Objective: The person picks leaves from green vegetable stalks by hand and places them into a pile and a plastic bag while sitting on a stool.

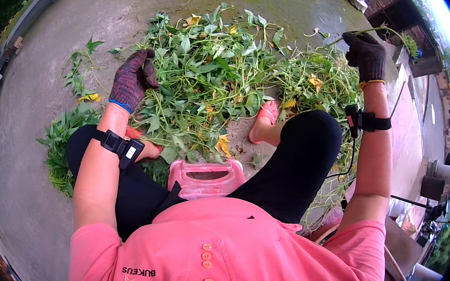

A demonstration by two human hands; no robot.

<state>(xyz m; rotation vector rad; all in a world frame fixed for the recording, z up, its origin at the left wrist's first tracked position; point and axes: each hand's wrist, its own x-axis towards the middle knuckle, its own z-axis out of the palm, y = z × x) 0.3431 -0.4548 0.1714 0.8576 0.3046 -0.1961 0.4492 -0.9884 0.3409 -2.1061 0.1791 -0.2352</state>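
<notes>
My right hand (366, 56), in a dark knitted work glove with a yellow cuff edge, is raised at the upper right. It grips a long green vine stem (375, 29), whose leafy end droops to the right. My left hand (131, 80), gloved in dark purple-grey knit with a blue cuff edge, hovers at the left edge of a heap of leafy green vines (213, 67). Its fingers are curled; whether they pinch a stem cannot be made out. A second heap of thinner, mostly bare vine stems (321, 74) lies beneath my right hand.
A pink plastic stool (208, 176) shows between my legs. Bundled green leaves (66, 146) lie beside my left knee, with a loose sprig (80, 66) farther out on the concrete floor (30, 116). A low wall edge (23, 19) runs along the far left.
</notes>
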